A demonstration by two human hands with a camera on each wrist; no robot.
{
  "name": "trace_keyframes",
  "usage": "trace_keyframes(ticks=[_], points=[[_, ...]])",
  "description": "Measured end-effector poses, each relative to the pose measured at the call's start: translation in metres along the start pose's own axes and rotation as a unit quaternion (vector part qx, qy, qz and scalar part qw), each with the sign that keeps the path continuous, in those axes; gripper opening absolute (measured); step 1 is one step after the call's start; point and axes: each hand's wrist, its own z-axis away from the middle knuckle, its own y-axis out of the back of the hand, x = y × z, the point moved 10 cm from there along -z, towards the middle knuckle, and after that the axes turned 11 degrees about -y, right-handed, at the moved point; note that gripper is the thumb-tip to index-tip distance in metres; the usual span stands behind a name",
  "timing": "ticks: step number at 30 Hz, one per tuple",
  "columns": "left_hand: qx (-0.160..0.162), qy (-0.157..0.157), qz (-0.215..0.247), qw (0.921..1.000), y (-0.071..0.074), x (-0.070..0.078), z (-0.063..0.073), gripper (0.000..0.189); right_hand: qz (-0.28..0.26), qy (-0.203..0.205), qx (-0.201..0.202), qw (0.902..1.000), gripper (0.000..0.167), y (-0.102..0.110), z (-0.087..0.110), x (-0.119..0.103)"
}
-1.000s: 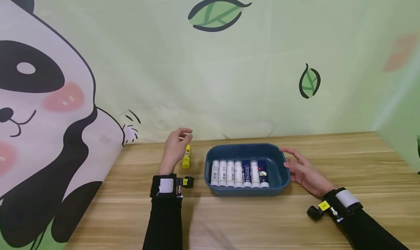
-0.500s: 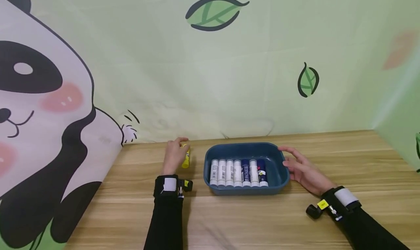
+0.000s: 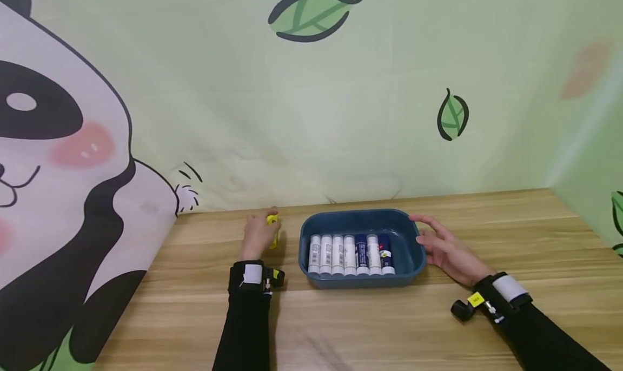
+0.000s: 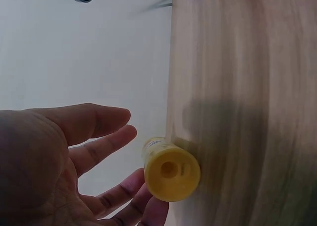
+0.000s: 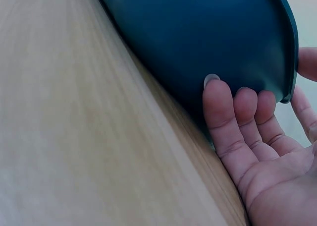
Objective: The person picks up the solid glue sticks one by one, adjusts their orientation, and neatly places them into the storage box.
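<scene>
In the head view a yellow glue stick point(image 3: 273, 238) lies left of the blue bin, partly covered by my left hand point(image 3: 258, 234). The left wrist view shows its round yellow base point(image 4: 172, 174), with several fingertips right at its side. My thumb and forefinger stand apart from it. A dark blue plastic bin point(image 3: 362, 282) holds a row of glue sticks point(image 3: 349, 254), white and navy ones. My right hand point(image 3: 452, 252) rests at the bin's right end. In the right wrist view its fingertips point(image 5: 218, 99) touch the outer wall, with another finger at the rim.
The wooden table point(image 3: 340, 328) meets a pale green wall cloth point(image 3: 233, 90) close behind the bin. A large panda point(image 3: 97, 209) is printed on it at the left. To the right of the row, the bin's floor shows bare.
My left hand has come down and slightly nearer, from above the yellow glue stick to right beside it. My right hand stays at the bin. The head view has shifted slightly.
</scene>
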Motion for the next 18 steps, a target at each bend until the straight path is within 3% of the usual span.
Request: trace_keyframes(ticks=[18], points=[[-0.014, 0.001, -0.022, 0.9997, -0.0057, -0.0039, 0.0021, 0.049, 0.002, -0.005, 0.006, 1.0, 0.044, 0.0011, 0.0006, -0.0005]])
